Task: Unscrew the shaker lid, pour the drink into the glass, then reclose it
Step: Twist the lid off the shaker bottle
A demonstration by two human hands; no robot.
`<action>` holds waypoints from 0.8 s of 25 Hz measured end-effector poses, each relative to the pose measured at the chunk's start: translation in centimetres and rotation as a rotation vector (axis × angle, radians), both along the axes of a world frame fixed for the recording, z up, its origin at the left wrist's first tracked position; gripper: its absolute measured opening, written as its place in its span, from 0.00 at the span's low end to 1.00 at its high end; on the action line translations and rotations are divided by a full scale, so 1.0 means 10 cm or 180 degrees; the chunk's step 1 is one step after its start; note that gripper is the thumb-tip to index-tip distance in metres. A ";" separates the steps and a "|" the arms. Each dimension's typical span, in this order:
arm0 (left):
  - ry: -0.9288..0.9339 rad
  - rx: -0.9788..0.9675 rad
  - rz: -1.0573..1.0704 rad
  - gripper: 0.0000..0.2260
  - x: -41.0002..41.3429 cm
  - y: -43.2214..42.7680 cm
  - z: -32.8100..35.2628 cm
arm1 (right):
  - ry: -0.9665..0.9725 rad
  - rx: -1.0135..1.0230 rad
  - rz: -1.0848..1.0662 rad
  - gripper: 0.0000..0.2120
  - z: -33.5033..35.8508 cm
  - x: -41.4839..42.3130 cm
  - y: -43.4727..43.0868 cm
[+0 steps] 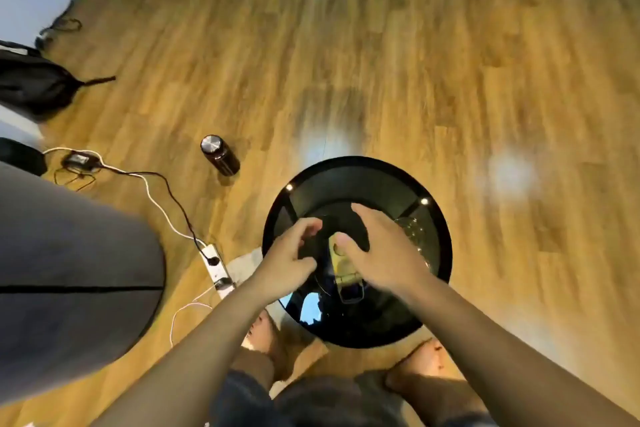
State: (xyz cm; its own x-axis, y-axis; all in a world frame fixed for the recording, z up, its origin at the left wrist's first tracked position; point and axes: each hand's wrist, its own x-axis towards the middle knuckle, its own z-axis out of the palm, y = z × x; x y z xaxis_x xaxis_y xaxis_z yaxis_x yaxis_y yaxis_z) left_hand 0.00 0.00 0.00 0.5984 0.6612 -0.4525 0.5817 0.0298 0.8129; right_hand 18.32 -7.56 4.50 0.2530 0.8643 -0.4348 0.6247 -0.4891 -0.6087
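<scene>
The shaker (341, 262) stands on the round black glass table (356, 170), seen from above. It has a yellowish lid with a dark carry loop (351, 293) toward me. My right hand (377, 253) covers the lid from the right, thumb pressed on the yellow part. Curled around the shaker's dark left side is my left hand (291, 255); the frame is blurred there. A clear glass (414, 229) stands on the table just right of my right hand, partly hidden by it.
A dark bottle with a metal cap (220, 154) stands on the wooden floor to the table's left. A power strip (216, 265) and cables lie at the left. A grey seat (69, 270) fills the left side. My knees and bare feet are below the table.
</scene>
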 end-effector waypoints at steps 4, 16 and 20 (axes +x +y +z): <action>-0.0324 0.0187 -0.0351 0.49 -0.10 -0.36 -0.89 | -0.0594 0.0106 0.0040 0.43 -0.78 -0.48 -0.25; -0.1219 0.0967 0.0568 0.43 0.15 -0.56 -1.39 | -0.1358 0.1039 0.0493 0.41 -0.96 -0.38 -0.27; -0.1200 0.0791 0.0653 0.42 0.15 -0.58 -1.42 | -0.1064 0.0610 0.1576 0.42 -0.66 -0.16 -0.17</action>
State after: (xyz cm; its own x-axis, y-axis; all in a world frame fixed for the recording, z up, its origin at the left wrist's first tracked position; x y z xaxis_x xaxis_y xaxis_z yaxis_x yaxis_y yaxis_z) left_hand 1.46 -5.77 -14.19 0.5363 0.8429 -0.0431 0.2481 -0.1087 0.9626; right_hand 16.70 -9.23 -2.14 -0.1019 0.9685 -0.2272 0.9211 0.0056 -0.3893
